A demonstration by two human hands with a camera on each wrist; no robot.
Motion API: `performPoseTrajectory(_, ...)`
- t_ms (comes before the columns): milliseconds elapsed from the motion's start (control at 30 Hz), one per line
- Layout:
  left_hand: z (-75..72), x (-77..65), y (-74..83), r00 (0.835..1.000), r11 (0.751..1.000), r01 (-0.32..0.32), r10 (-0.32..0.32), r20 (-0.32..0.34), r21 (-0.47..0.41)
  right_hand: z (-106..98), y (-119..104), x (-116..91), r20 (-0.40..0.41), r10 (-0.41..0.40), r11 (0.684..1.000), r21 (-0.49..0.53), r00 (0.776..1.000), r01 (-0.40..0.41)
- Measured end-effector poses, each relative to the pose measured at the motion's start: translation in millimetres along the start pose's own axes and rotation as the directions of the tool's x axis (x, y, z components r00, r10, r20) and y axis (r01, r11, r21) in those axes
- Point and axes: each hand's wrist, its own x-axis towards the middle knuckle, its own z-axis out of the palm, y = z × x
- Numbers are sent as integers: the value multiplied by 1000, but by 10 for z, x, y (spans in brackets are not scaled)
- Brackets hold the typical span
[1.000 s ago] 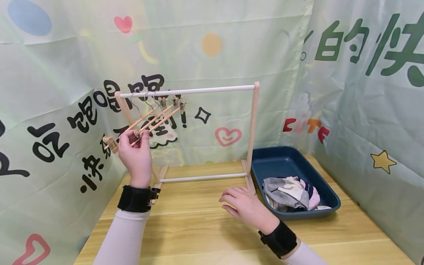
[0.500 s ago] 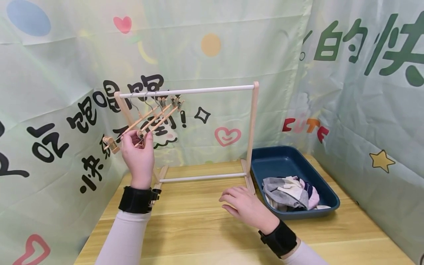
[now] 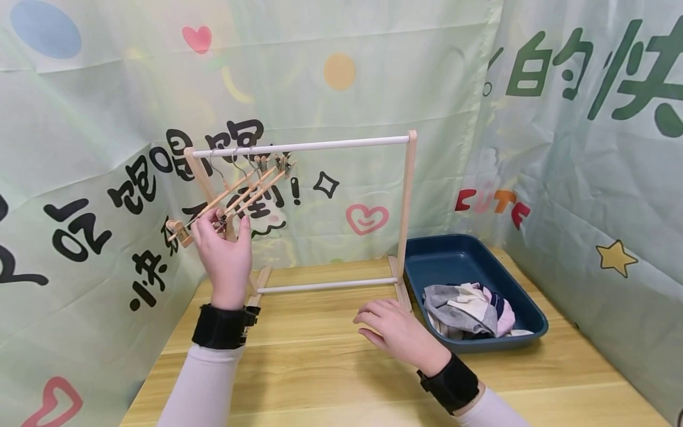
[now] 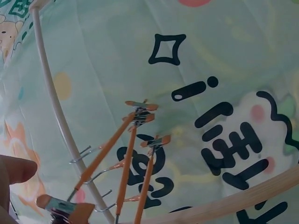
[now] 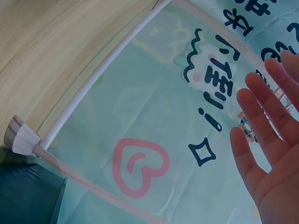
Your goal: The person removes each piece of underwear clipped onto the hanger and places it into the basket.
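Three wooden clip hangers [image 3: 261,193] hang by metal hooks from the white top bar of a small garment rack [image 3: 320,144], bunched at its left end. My left hand [image 3: 226,261] is raised at their near ends, its thumb apart from the fingers. A wooden clip [image 4: 65,210] shows close by the hand in the left wrist view, with a gap to the visible digit; contact by the other fingers is hidden. Another clip [image 3: 178,231] sticks out left of the hand. My right hand [image 3: 397,332] hovers low by the rack's right foot, fingers loosely extended, holding nothing.
A dark blue tray [image 3: 443,252] stands right of the rack, with crumpled grey, white, pink and navy cloth [image 3: 464,311] in it. Wooden tabletop [image 3: 299,373] lies below both hands. Printed curtains [image 3: 373,89] enclose the back and sides.
My left thumb has moved right, away from the near clip, and the hand has dropped slightly. The nearest hanger's far end has shifted a little left. My right hand stays still.
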Motion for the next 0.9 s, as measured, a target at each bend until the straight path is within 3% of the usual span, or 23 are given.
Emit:
performPoseTrajectory(333,-43,-29,44,994,987,-96,102,-46,126,8,11,-9,-2,-2,1000,-3,1000,2)
performPoseTrajectory(567,-91,-18,97,989,985,-138,142,-36,103,14,12,-8,-9,-6,1000,-4,1000,6)
performPoseTrajectory(900,-117,-44,211,979,976,-203,201,37,76,11,15,-7,-9,-6,1000,-3,1000,6)
